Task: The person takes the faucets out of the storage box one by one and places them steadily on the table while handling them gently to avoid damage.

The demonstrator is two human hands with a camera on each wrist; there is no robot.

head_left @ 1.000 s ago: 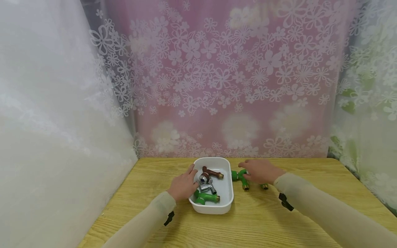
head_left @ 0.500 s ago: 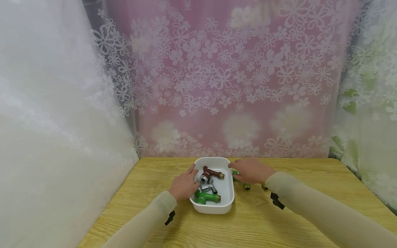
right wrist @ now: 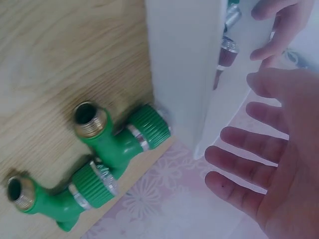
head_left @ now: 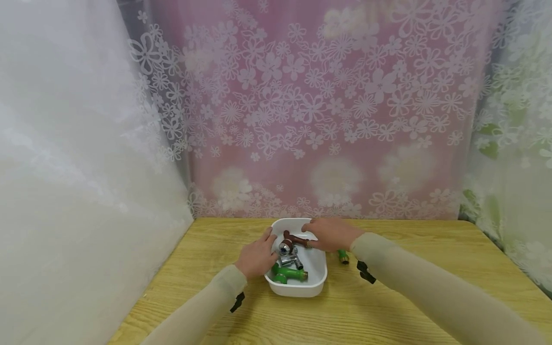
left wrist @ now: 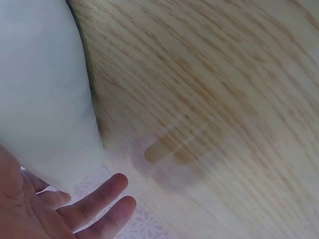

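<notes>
A white rectangular tub [head_left: 302, 291] holds a brown tap [head_left: 293, 236], a small chrome tap [head_left: 290, 259] and a green tap [head_left: 294, 273]. My left hand [head_left: 256, 258] rests at its left rim, some fingers over the edge and others stretched outside the wall. My right hand [head_left: 334, 234] hovers over the right rim, fingers reaching over the inside. Those fingers are spread and hold nothing in the right wrist view. Two more green taps [right wrist: 112, 147] lie on the table beside the tub; in the head view my right hand and sleeve hide most of them.
The wooden table [head_left: 207, 311] ends at a pink flowered curtain [head_left: 319, 120]. A white sheet [head_left: 86, 182] hangs along the left side, a green-patterned one [head_left: 517, 134] on the right. Each wrist carries a black strap mount.
My right hand has moved left, from above the green taps on the table to over the tub's right rim. My left hand has stayed at the left rim.
</notes>
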